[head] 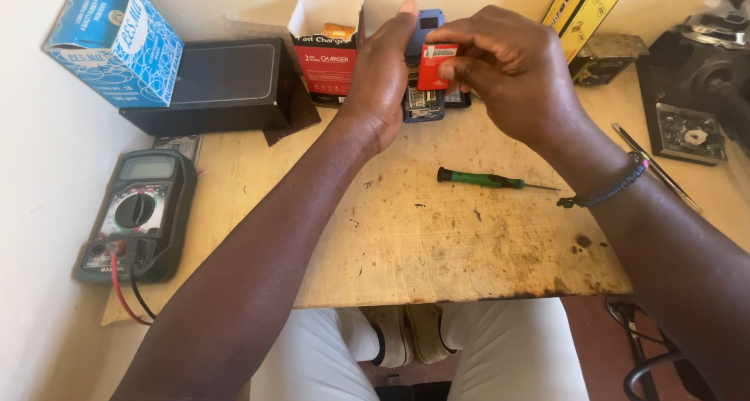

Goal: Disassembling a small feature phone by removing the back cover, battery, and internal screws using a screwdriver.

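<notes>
My left hand (380, 80) grips a small blue phone (424, 104) with its back cover off, held upright over the far side of the wooden board (437, 245). My right hand (508, 73) pinches a flat red battery (435, 65) against the phone's open back. The phone's circuit board shows below the battery. Both hands partly hide the phone.
A green-handled screwdriver (488, 181) lies on the board below my hands. A multimeter (137, 213) with red and black leads sits at the left. Behind are a blue carton (113, 40), a black box (215, 84), a red-and-white charger box (326, 45), tweezers (652, 165) and dark gear (691, 80) at the right.
</notes>
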